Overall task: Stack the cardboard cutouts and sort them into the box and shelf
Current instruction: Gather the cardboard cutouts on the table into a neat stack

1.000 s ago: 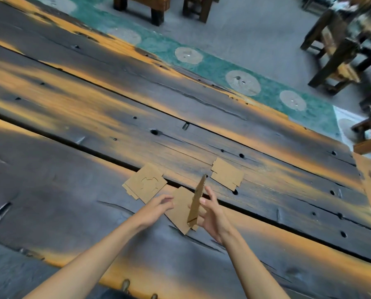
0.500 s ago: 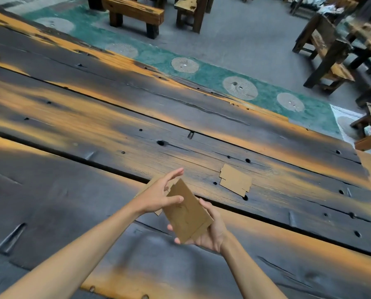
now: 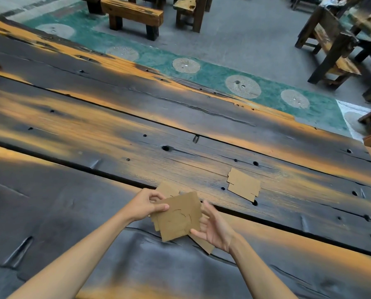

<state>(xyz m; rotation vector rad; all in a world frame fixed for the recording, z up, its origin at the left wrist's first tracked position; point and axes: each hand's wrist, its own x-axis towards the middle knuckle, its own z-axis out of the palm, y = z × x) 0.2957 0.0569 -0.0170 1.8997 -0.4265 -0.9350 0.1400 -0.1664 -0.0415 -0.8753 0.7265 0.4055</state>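
A small stack of brown cardboard cutouts [image 3: 178, 216] with curved cut lines is held just above the dark wooden table [image 3: 94, 130]. My left hand [image 3: 144, 203] pinches its upper left corner. My right hand [image 3: 214, 228] supports its right and lower edge with the fingers spread under it. Another cutout [image 3: 167, 189] lies on the table behind the stack, mostly hidden by it. A further notched cutout [image 3: 242, 184] lies flat to the right, apart from both hands. A cardboard corner [image 3: 204, 246] sticks out below my right hand. No box or shelf is in view.
The table has wide gaps between planks and many holes. Beyond its far edge lies a green floor strip [image 3: 212, 76] with round discs. Wooden benches [image 3: 132, 14] stand at the back, and more chairs [image 3: 331, 44] at the right.
The cutout held upright in my right hand has been laid flat onto others, and both hands now hold the stack. The cutout at the left is now behind the stack. The view has tilted up.
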